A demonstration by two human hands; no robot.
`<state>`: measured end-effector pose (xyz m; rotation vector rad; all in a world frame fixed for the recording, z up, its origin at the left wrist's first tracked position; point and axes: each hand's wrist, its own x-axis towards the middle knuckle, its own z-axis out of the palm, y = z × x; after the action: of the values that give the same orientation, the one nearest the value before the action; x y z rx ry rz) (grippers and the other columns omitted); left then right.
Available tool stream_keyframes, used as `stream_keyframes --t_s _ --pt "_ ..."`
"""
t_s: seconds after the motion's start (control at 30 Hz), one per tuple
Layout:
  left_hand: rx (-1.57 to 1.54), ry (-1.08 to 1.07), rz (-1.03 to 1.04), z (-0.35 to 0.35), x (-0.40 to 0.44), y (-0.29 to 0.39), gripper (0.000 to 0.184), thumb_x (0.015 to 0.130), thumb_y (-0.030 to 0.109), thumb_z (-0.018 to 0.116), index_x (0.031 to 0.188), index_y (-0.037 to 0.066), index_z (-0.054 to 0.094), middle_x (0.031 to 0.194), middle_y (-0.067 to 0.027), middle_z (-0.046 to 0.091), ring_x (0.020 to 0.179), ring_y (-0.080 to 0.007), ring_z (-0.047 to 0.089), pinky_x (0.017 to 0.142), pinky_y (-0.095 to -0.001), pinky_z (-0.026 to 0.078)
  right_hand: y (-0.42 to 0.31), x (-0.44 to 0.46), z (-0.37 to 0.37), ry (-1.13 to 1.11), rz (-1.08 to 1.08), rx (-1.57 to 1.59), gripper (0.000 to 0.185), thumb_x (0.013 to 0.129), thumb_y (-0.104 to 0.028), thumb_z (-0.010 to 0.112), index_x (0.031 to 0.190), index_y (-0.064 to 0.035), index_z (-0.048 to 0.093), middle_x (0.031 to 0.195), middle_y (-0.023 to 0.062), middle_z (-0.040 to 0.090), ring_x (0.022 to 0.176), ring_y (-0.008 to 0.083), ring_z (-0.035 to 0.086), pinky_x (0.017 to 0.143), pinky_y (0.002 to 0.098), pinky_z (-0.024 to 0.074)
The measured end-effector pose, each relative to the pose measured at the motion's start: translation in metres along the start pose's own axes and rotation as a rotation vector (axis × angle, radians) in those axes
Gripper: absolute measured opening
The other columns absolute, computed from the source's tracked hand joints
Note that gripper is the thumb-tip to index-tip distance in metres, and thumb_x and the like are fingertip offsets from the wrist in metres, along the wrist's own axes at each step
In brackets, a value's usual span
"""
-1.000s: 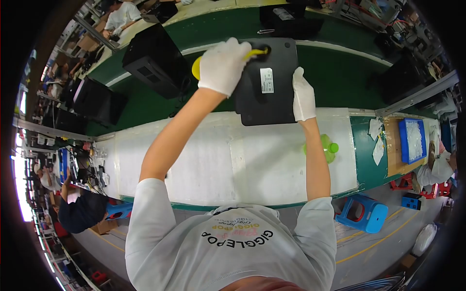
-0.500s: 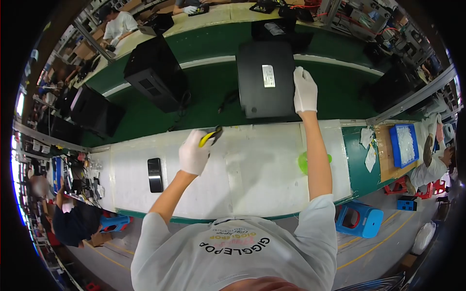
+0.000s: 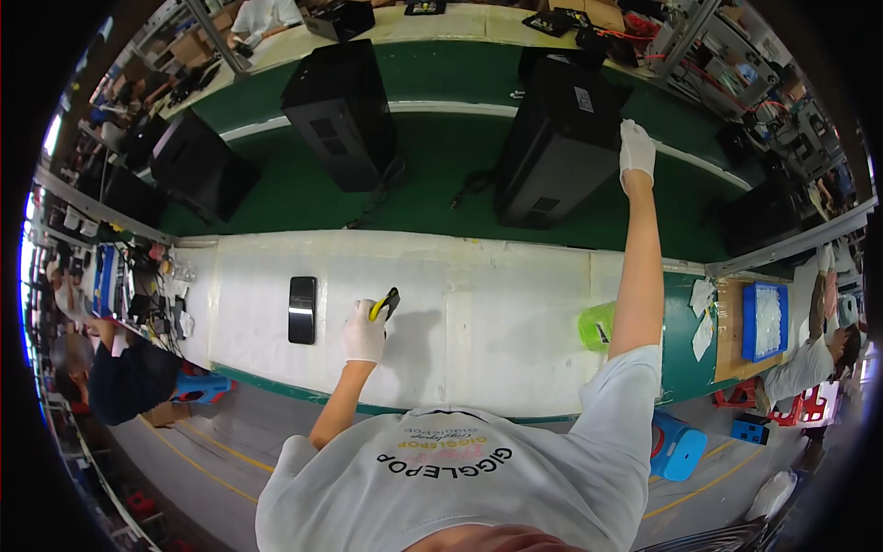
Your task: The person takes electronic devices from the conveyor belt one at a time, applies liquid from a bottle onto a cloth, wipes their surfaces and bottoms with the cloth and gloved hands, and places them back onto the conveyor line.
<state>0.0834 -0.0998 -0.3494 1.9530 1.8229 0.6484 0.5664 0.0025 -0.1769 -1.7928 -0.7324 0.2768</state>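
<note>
Gloved in white, my left hand [image 3: 362,335] is closed round yellow-and-black pliers [image 3: 384,304], low over the white work surface [image 3: 497,363]. My right hand [image 3: 636,156], in a white glove too, is closed at the upper right edge of a black computer case [image 3: 561,143], its fingertips partly hidden. The case stands tilted on the green surface [image 3: 437,202] beyond the white one. A black phone [image 3: 302,310] lies left of my left hand. Near my right forearm is a green bottle [image 3: 596,327], partly covered by the arm.
More black cases stand at the left, one upright [image 3: 338,115] and one farther left [image 3: 198,166]. Cables lie on the green surface. A blue tray [image 3: 765,322] is at the right, above a blue stool [image 3: 679,446]. Other people sit at both sides.
The black case has turned from its labelled broad face to a standing pose. My left hand has brought the pliers down from the case to the white surface. My right hand has stayed at the case's edge.
</note>
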Motion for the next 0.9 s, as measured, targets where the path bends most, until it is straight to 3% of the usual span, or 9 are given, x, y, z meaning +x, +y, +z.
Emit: stream_keyframes --t_s 0.27,0.43,0.47,0.53,0.6,0.7,0.73,0.83,0.9 --pt "0.294 -0.009 0.149 0.014 -0.016 -0.052 0.016 0.086 0.025 0.061 0.094 0.011 0.058 0.090 -0.0103 0.060 0.085 -0.0310 0.062 0.069 -0.0406 0.048 -0.045 -0.015 0.013 -0.115 -0.020 -0.548 0.050 0.091 -0.041 0.037 0.111 -0.0031 0.061 0.113 0.0222 0.060 0.110 0.0392 0.054 0.093 0.0414 0.0415" --pt "0.716 -0.605 -0.015 -0.005 0.002 -0.026 0.027 0.087 0.028 0.055 0.108 0.011 0.059 0.112 -0.0155 0.057 0.109 -0.0312 0.054 0.090 -0.0397 0.043 -0.042 -0.013 0.024 -0.161 -0.188 -0.985 0.048 0.096 -0.037 0.026 0.132 -0.0106 0.045 0.129 0.0187 0.052 0.112 0.0394 0.054 0.097 0.0435 0.0423" --pt "0.785 -0.756 0.087 -0.019 0.019 0.002 0.032 0.086 0.031 0.055 0.110 0.010 0.059 0.116 -0.0161 0.056 0.111 -0.0324 0.053 0.096 -0.0410 0.040 -0.036 -0.012 0.025 -0.139 -0.183 -0.999 0.045 0.096 -0.034 0.030 0.133 -0.0131 0.043 0.126 0.0181 0.054 0.111 0.0393 0.055 0.095 0.0436 0.0437" --pt "0.443 -0.450 0.300 -0.008 0.045 0.024 0.043 0.085 0.034 0.056 0.119 0.007 0.057 0.120 -0.0169 0.056 0.112 -0.0328 0.052 0.096 -0.0422 0.041 -0.030 -0.012 0.022 -0.113 -0.175 -1.020 0.042 0.096 -0.031 0.033 0.134 -0.0157 0.041 0.124 0.0175 0.055 0.110 0.0392 0.056 0.093 0.0438 0.0450" --pt "0.230 -0.516 0.381 -0.005 0.094 0.089 0.036 0.086 0.028 0.055 0.113 0.005 0.058 0.115 -0.0172 0.057 0.109 -0.0325 0.053 0.092 -0.0399 0.043 -0.035 -0.027 0.011 -0.139 -0.309 -1.124 0.041 0.094 -0.022 0.041 0.135 -0.0212 0.038 0.120 0.0169 0.057 0.106 0.0384 0.058 0.087 0.0428 0.0486" --pt "0.232 -0.592 0.864 0.088 0.159 0.122 0.022 0.083 0.018 0.055 0.099 0.004 0.060 0.102 -0.0178 0.060 0.096 -0.0341 0.058 0.081 -0.0397 0.048 -0.032 -0.047 0.002 -0.077 -0.400 -1.109 0.045 0.092 -0.012 0.039 0.136 -0.0220 0.033 0.109 0.0238 0.058 0.095 0.0414 0.060 0.080 0.0461 0.0495" --pt "0.289 -0.663 0.952 0.126 0.176 0.129 0.016 0.082 0.015 0.055 0.091 0.003 0.062 0.095 -0.0163 0.062 0.093 -0.0350 0.059 0.079 -0.0416 0.049 -0.030 -0.052 -0.004 -0.084 -0.405 -1.125 0.039 0.095 -0.026 0.040 0.131 -0.0135 0.043 0.108 0.0259 0.059 0.098 0.0426 0.059 0.084 0.0456 0.0476" --pt "-0.321 -1.056 0.387 0.246 0.219 0.121 0.016 0.078 0.012 0.059 0.090 0.003 0.064 0.098 -0.0152 0.063 0.095 -0.0342 0.059 0.083 -0.0406 0.048 -0.048 -0.082 -0.011 0.047 -0.121 -0.748 0.052 0.093 -0.045 0.041 0.121 -0.0028 0.054 0.108 0.0283 0.060 0.101 0.0435 0.057 0.089 0.0437 0.0450" --pt "-0.461 -0.884 0.235 0.283 0.237 0.128 0.030 0.078 0.016 0.064 0.104 0.003 0.062 0.108 -0.0153 0.062 0.104 -0.0335 0.057 0.090 -0.0388 0.046 -0.038 -0.090 -0.013 0.168 0.009 -0.546 0.068 0.089 -0.057 0.041 0.111 0.0040 0.061 0.107 0.0298 0.060 0.104 0.0434 0.056 0.092 0.0417 0.0431"
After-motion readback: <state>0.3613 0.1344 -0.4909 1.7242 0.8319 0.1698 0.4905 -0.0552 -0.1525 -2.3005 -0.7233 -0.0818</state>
